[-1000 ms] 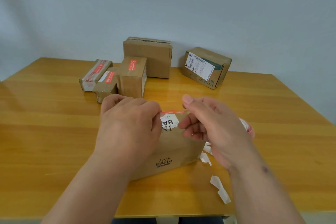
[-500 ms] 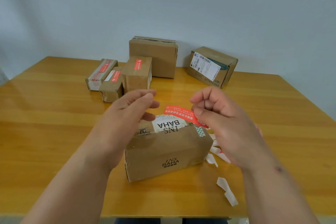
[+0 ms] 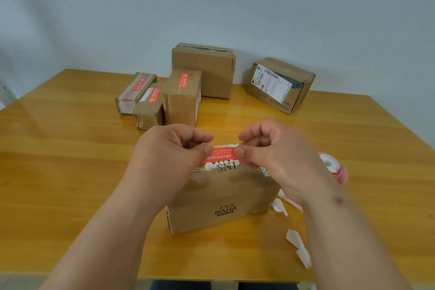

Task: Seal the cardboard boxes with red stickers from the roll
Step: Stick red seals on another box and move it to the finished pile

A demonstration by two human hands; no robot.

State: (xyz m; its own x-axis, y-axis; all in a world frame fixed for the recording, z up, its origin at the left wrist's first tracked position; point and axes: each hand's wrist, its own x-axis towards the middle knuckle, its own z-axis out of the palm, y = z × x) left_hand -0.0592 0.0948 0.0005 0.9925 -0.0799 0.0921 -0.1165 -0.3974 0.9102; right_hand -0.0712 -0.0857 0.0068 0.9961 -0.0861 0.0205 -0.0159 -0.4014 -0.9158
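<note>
Head view gives me the red sticker (image 3: pixel 222 155) stretched flat between my two hands, just above the top of the nearest box (image 3: pixel 223 200); I cannot tell whether it touches the box yet. My left hand (image 3: pixel 169 155) pinches the sticker's left end between thumb and forefinger, the other fingers curled under. My right hand (image 3: pixel 275 158) pinches the right end the same way, fingers folded into the palm. Below the sticker, a white label (image 3: pixel 221 166) printed INS shows on the box top, and the box's near face reads INS BAHA. Just right of my right hand, partly hidden behind it, lies the sticker roll (image 3: pixel 334 168), red on the outside with a white core. Below my right wrist, white backing scraps (image 3: pixel 297 246) lie scattered on the wooden table (image 3: pixel 70 172). Beyond my left hand stand three small boxes (image 3: pixel 181 99) close together, each with a red sticker on top. Behind those, a bigger plain box (image 3: pixel 203 69) stands near the wall. Beyond my right hand, well apart from it, a tilted box (image 3: pixel 282 85) carries a white shipping label and the word HYNAUT. My bare forearms run in from the bottom edge on both sides of the nearest box.
</note>
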